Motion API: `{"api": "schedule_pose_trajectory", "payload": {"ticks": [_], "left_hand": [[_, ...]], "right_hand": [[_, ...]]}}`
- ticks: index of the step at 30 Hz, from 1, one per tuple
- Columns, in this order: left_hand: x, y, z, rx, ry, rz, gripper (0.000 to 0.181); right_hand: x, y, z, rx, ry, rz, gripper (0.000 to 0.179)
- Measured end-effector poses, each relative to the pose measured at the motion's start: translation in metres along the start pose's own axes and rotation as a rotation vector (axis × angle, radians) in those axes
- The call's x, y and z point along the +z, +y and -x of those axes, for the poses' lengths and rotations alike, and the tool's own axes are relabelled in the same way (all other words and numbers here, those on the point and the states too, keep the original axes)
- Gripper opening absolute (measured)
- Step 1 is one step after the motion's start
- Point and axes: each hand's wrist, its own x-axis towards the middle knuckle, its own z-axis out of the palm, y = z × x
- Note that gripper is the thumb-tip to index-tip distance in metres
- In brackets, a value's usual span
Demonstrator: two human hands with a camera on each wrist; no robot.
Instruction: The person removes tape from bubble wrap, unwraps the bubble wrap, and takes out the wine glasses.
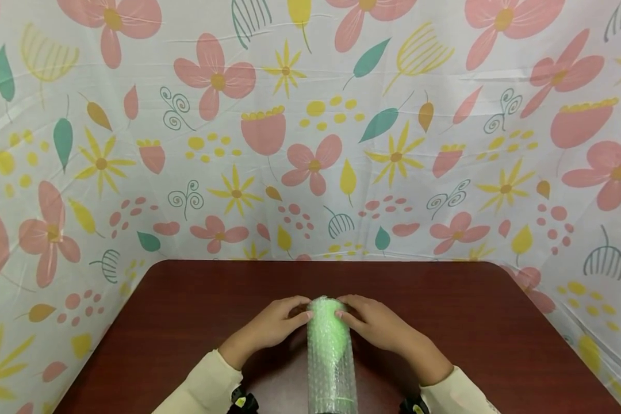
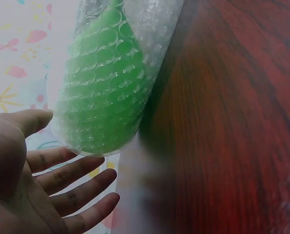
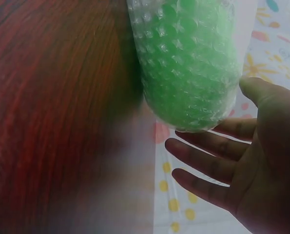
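Observation:
A bubble-wrapped bundle [image 1: 332, 345] with a light green, teardrop-shaped thing inside extends over the table from the front edge of the head view. Its rounded far end lies between the two hands. My left hand [image 1: 269, 325] is at the left of this end, thumb tip right at the wrap and fingers extended beyond it. On the other side my right hand [image 1: 385, 325] has its thumb on the wrap and its fingers spread past the end. Both wrist views show the green shape [image 2: 106, 92] through the bubbles, with loosely straight fingers [image 3: 203, 161] near the end.
The dark red-brown table [image 1: 212, 287] has rounded far corners. A white curtain [image 1: 310, 201] with printed flowers and leaves hangs behind it and along both sides. Black bands [image 1: 243, 401] are on the wrists, below cream sleeves [image 1: 204, 385].

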Motion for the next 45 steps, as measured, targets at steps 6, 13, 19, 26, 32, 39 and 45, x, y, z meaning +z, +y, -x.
{"api": "schedule_pose_trajectory", "payload": {"ticks": [6,13,19,26,32,39,45], "left_hand": [[0.001,0.000,0.000,-0.002,0.007,0.017,0.054],[0.001,0.001,0.001,0.001,0.015,0.047,0.051],[0.001,0.003,0.000,0.008,0.035,0.068,0.049],[0.002,0.010,0.003,0.037,0.110,0.105,0.048],[0.002,0.015,0.000,0.068,0.198,0.165,0.045],[0.001,0.021,-0.003,0.080,0.270,0.233,0.043],[-0.001,0.029,-0.005,0.104,0.338,0.245,0.044]], "right_hand": [[0.000,-0.001,0.000,0.000,-0.005,-0.035,0.059],[0.000,-0.001,0.000,-0.008,-0.021,-0.134,0.053],[0.000,-0.002,-0.001,-0.031,0.013,-0.183,0.049],[-0.002,-0.007,-0.001,-0.015,0.122,-0.145,0.049],[-0.002,-0.012,-0.002,-0.022,0.194,-0.198,0.050],[-0.001,-0.016,-0.003,-0.040,0.261,-0.229,0.050],[-0.003,-0.020,-0.006,-0.066,0.297,-0.262,0.051]]}}
